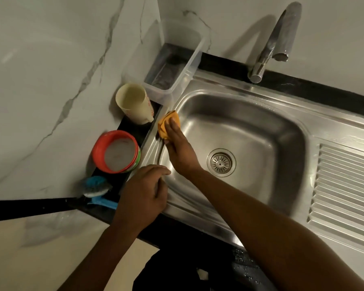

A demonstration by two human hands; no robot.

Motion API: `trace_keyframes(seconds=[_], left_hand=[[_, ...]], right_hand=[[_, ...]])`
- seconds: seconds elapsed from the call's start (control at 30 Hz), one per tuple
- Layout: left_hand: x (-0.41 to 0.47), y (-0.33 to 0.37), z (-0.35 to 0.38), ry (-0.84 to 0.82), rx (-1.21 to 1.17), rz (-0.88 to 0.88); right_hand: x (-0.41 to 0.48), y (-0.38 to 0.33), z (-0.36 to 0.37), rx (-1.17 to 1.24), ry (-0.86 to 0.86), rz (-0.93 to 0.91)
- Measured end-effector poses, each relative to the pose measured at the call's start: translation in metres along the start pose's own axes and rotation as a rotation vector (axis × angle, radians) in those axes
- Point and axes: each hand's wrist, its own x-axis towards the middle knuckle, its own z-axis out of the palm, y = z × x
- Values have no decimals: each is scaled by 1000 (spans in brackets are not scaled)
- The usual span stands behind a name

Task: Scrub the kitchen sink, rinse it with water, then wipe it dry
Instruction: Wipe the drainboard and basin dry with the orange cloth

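The steel sink [267, 131] fills the middle of the view, with a round drain [220, 162] in its basin and no water running from the tap [275, 38]. My right hand [180, 150] presses a folded orange cloth [166, 123] with straight fingers against the sink's left rim. My left hand [144, 195] rests on the front-left corner of the rim, fingers loosely bent, holding nothing.
On the dark ledge left of the sink stand a clear plastic container [172, 66], a cream cup [135, 102], a red tub of white paste [118, 152] and a blue scrub brush [97, 189]. A ribbed drainboard [345, 190] lies to the right.
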Motion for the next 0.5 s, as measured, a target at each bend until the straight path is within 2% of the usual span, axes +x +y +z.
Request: trace_keyframes(seconds=[0.1, 0.23, 0.4, 0.5], left_hand=[[0, -2, -9, 37, -6, 0], [0, -3, -17, 81, -8, -12], [-1, -2, -21, 84, -9, -27], [-4, -4, -24, 102, -5, -30]], right_hand=[[-17, -3, 9, 6, -46, 13], [-49, -10, 7, 22, -135, -64], [-86, -9, 4, 38, -371, -146], [-100, -20, -15, 78, -432, -145]])
